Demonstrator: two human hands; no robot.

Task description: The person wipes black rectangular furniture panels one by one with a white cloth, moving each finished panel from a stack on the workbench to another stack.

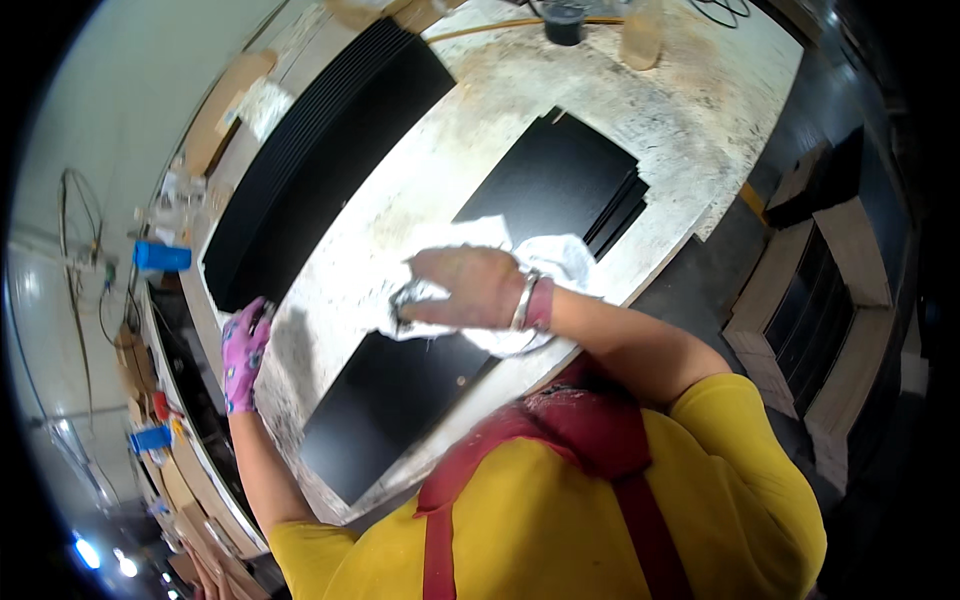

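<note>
- The right hand [470, 288] is lying in the middle of the frame, pressing flat on a crumpled white cloth [480, 270], its fingers spread over the fabric and pointing toward the left of the frame rather than curled round it.
- A pale bangle and a pink cuff are sitting at the wrist of that hand, and the bare forearm is running off toward the lower right.
- The cloth is resting on a long black panel [470, 300], which is lying diagonally on the worktable from the lower left of centre up to the upper right of centre; the cloth is covering the panel's middle stretch.
- At the panel's upper right end, the edges of further black panels are showing just beneath it, stepped slightly.
- The left hand [243, 350], wearing a pink patterned glove, is sitting at the left of the frame on the edge of the worktable [640, 110], fingers bent over that edge; whether it is gripping anything else, I cannot tell.
- The worktable top is looking pale and heavily smeared and stained.
- A stack of black panels [320, 150] is lying in the upper left of the frame, just beside the long panel but apart from it.
- A dark round container [563, 22] and a pale bottle [642, 40] are standing at the top edge of the frame, well apart from the hands.
- The person's yellow shirt and red apron straps are filling the lower part of the frame.
</note>
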